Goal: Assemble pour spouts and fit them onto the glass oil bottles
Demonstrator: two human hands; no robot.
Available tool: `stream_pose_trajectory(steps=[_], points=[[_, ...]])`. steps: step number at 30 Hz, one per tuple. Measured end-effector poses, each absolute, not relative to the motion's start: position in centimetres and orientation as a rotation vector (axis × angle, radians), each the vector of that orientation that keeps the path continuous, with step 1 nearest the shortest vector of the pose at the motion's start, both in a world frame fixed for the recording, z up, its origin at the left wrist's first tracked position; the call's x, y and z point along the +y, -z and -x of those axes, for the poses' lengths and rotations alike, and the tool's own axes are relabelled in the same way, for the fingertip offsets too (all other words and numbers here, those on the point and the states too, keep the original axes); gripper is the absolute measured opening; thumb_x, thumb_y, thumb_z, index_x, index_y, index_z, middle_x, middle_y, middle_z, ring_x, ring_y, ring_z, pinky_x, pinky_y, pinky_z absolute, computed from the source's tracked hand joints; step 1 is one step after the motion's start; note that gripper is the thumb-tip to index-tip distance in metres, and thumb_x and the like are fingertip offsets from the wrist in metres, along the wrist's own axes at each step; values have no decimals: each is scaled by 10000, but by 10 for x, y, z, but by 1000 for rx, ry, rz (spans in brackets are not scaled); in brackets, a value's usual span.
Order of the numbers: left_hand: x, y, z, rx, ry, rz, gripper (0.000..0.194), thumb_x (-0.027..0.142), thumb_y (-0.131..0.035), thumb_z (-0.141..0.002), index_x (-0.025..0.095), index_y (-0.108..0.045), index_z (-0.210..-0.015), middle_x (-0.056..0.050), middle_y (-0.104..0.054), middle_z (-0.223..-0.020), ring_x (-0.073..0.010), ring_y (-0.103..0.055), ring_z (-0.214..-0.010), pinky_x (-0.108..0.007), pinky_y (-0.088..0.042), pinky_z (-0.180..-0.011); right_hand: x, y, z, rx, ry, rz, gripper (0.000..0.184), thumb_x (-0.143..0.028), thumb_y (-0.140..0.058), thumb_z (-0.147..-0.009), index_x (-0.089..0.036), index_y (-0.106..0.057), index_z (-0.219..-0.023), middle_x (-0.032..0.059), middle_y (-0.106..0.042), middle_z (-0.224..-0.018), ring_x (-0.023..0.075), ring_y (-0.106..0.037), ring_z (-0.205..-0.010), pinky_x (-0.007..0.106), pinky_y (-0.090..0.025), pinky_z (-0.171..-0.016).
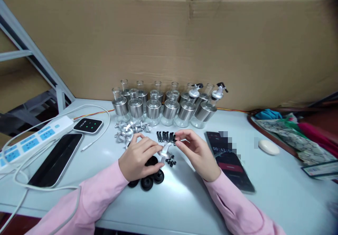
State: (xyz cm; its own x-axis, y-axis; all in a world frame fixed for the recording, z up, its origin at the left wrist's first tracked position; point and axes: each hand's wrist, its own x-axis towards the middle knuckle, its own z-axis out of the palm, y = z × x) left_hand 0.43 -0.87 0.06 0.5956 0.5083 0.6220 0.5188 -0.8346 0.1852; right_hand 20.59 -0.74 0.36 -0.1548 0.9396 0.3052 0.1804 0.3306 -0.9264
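My left hand (141, 157) is closed on a silver pourer spout (165, 153), gripped between thumb and fingers with its narrow tip pointing up. At the tip, my right hand (196, 154) pinches a small black piece (174, 141); whether it touches the spout I cannot tell. Thin black levers (164, 136) lie in a row just behind the hands. Beneath the spout are several tiny black plugs (171, 163). Black round caps (146, 183) lie partly hidden under my left hand. More silver spouts (126, 131) are heaped behind that hand.
Glass bottles with steel sleeves (153, 108) stand in two rows against the cardboard (169, 45); two at the right bear pourers (218, 92). A power strip (34, 143), a dark phone (56, 161) and cables lie left. Another phone (229, 163) and a white oval object (268, 147) lie right.
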Motion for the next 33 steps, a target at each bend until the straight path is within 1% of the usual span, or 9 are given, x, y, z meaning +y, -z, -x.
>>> stream_pose_trajectory(steps=[4,6,10,15,18,21,25,28,33], points=[[-10,-1,-4,-910,1079,2793,195,296,-526,-818,148,-552,-942,-51,-662,-822,-172,-602,-739,-386,-317,-802,-8,0,-203,-1607,-935,1012,49,-238,-587,-793,-200,-580,-823,30,-593,-823,166,-559,-782,310,-462,-712],[-10,-1,-4,-915,1070,2797,193,297,-527,-813,152,-553,-938,-46,-660,-815,-170,-601,-734,-390,-310,-809,-8,1,-203,-1630,-916,997,43,-226,-596,-789,-201,-594,-824,34,-590,-832,171,-554,-796,311,-456,-710],[-10,-1,-4,-932,1041,2813,181,282,-520,-800,156,-552,-926,-37,-652,-790,-165,-596,-712,-395,-305,-815,-10,-1,-203,-1645,-896,973,33,-211,-618,-775,-203,-618,-807,35,-582,-829,166,-548,-761,306,-450,-682],[-10,-2,-4,-917,1035,2829,202,312,-506,-766,153,-548,-884,-33,-639,-756,-170,-584,-682,-413,-295,-812,-12,-6,-202,-1658,-918,949,23,-218,-640,-758,-205,-658,-759,44,-592,-820,184,-550,-797,324,-438,-722],[-10,-2,-5,-939,1053,2812,190,287,-483,-763,159,-542,-891,-25,-635,-752,-166,-586,-676,-418,-282,-815,-12,-6,-202,-1496,-1122,928,115,-284,-635,-771,-221,-666,-862,39,-605,-840,170,-547,-775,315,-438,-723],[-10,-2,-5,-952,1056,2803,182,277,-491,-766,170,-534,-907,-17,-639,-757,-164,-592,-682,-417,-271,-823,-10,-3,-202,-1264,-1415,910,246,-380,-605,-788,-229,-652,-977,27,-587,-834,137,-517,-703,288,-428,-670],[-9,-1,-4,-938,1053,2796,199,287,-517,-764,175,-522,-928,-15,-649,-773,-163,-600,-692,-411,-269,-828,-10,1,-199,-1139,-1797,805,307,-431,-624,-756,-184,-679,-929,30,-545,-757,140,-483,-714,256,-392,-601],[-8,-1,-4,-908,1058,2786,224,275,-515,-759,171,-512,-957,-20,-656,-795,-161,-604,-695,-406,-276,-827,-11,0,-197,-1080,-1911,735,298,-423,-633,-749,-171,-680,-903,45,-562,-782,150,-480,-737,254,-377,-593],[-9,0,-6,-894,1050,2795,210,254,-500,-755,173,-504,-948,-14,-647,-766,-162,-603,-688,-408,-284,-822,-13,-3,-196,-1017,-1981,709,317,-424,-683,-708,-176,-659,-905,26,-561,-783,139,-486,-713,253,-360,-608]])
